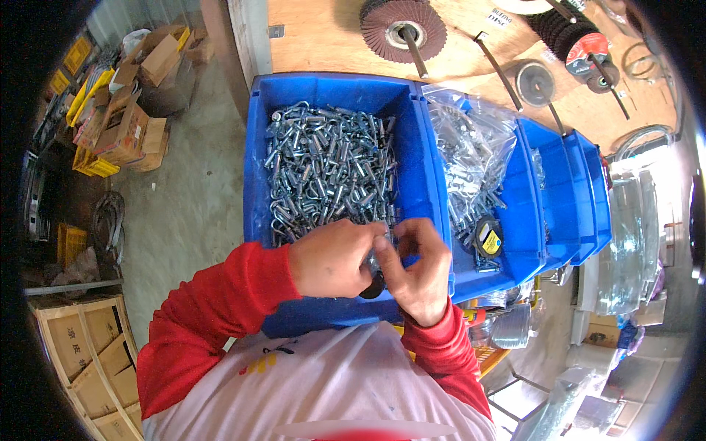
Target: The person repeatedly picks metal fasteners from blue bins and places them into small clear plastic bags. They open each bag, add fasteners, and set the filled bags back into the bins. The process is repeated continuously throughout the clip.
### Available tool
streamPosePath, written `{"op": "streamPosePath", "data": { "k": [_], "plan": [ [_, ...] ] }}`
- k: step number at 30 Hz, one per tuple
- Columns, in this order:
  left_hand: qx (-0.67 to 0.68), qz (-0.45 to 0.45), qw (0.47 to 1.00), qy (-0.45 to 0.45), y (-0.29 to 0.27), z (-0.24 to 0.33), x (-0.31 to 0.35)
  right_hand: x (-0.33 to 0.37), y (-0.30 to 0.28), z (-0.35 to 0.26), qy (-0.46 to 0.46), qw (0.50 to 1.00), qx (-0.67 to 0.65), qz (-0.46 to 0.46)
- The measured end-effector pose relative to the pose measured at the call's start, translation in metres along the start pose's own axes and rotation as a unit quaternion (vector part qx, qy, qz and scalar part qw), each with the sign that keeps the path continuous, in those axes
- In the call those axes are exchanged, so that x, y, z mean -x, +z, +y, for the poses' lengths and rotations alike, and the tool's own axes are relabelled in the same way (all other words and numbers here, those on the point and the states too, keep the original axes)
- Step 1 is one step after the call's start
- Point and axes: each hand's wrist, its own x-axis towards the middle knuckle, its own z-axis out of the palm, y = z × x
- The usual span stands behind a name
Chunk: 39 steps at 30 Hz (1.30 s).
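Note:
A blue bin (257, 162) in front of me holds a heap of shiny metal hook bolts (331, 162), many with curved ends and cylindrical sleeves. Over its near edge my two hands meet. My left hand (334, 257) is closed, its fingers curled toward the right hand. The thumb and fingers of my right hand (419, 268) pinch together against the left. Between them shows a sliver of something shiny, mostly covered by the fingers, so I cannot tell its kind. A dark rounded thing (373, 287) peeks out just below the hands.
Right of the bin, another blue bin (526, 220) holds a clear plastic bag (471, 140) of metal parts and a black-and-yellow round item (488, 237). A wooden board (316, 37) behind carries a flap disc (403, 33) on a peg. Cardboard boxes (121, 128) stand at the left.

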Motion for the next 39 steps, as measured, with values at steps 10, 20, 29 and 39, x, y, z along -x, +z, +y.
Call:
{"op": "streamPosePath", "data": {
  "k": [10,20,29,39],
  "plan": [
    [0.296,-0.19,0.902,-0.25,-0.045,0.019,-0.006,0.021,-0.004,0.015,0.014,0.995,0.091,-0.038],
    [0.374,-0.066,0.891,-0.249,-0.022,0.059,0.028,0.027,-0.002,0.02,0.036,0.999,0.005,-0.034],
    [-0.221,0.15,0.963,0.021,0.02,0.054,0.05,0.029,-0.004,0.019,0.103,0.992,0.004,-0.066],
    [-0.098,0.112,0.987,0.059,-0.022,0.054,0.049,0.022,0.003,0.044,0.004,0.932,-0.338,-0.13]
  ]
}}
